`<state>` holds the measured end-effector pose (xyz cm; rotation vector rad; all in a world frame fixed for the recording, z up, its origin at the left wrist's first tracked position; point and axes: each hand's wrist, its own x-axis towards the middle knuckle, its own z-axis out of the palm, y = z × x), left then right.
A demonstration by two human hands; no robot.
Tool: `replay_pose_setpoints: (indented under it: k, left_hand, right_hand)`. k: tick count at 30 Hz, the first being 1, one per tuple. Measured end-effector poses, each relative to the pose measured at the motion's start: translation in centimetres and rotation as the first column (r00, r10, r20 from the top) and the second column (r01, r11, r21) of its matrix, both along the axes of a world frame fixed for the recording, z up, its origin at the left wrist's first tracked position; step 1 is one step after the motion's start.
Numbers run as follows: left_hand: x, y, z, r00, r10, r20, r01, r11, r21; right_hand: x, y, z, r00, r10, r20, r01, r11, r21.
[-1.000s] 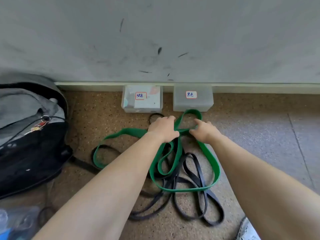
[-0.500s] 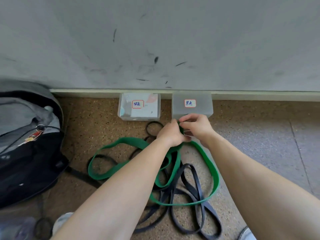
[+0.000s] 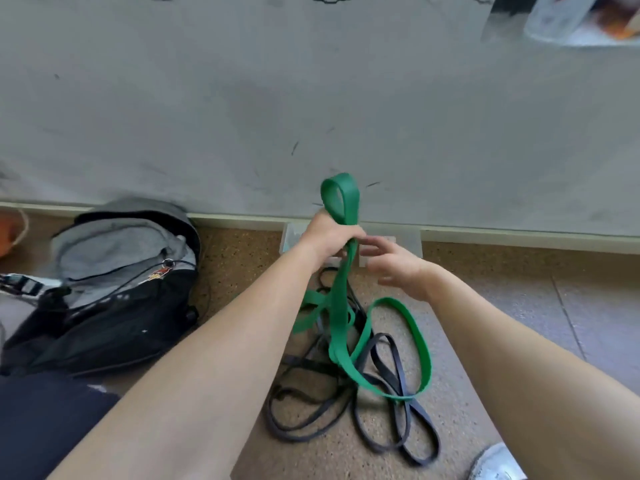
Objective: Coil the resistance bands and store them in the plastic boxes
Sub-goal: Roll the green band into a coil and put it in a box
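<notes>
Green band [image 3: 341, 296]: I see it clenched in the left hand [image 3: 330, 235], long axis near vertical, small loop pointing up toward the wall, tail trailing onto the floor [image 3: 519, 306]. Right hand [image 3: 398, 268] fingers released, just beside it. One green band; black bands [image 3: 384, 407] tangled below, count unclear. Two plastic boxes [image 3: 408, 242] at the wall base, mostly hidden.

Both plastic boxes [image 3: 291, 237] mostly hidden behind hands; r. hand [image 3: 398, 268] blurred.

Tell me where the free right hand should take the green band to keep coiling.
Judging by its pose, take the green band on the taut doubled strand just below the left hand, coming from its right side. There it hangs straight and clear of the black bands; the right hand is open beside it.
</notes>
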<state>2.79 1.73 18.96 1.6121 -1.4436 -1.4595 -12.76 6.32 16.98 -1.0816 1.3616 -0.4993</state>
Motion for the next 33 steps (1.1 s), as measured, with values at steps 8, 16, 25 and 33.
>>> replay_pose_setpoints:
  k: [8,16,25,33]
  left_hand:
    - [-0.3,1.4,13.6,0.826,0.011,-0.564,0.004,1.0,0.025]
    - [1.8,1.3,22.7,0.339,0.157,-0.928,-0.2,0.976,0.092]
    - [5.9,1.4,22.5,0.277,0.308,-0.91,-0.391,0.902,0.186]
    - [6.1,1.9,19.5,0.6,0.353,-0.718,-0.462,0.886,0.049]
  right_hand:
    - [3.0,1.3,5.1,0.981,-0.168,0.092,0.184,0.96,-0.209]
    - [2.3,3.9,4.5,0.979,-0.109,-0.171,0.066,0.969,-0.239]
    - [1.3,1.9,11.4,0.841,-0.536,0.076,0.511,0.739,-0.439]
    - [0.5,0.0,25.9,0.679,-0.591,0.434,0.724,0.446,-0.525]
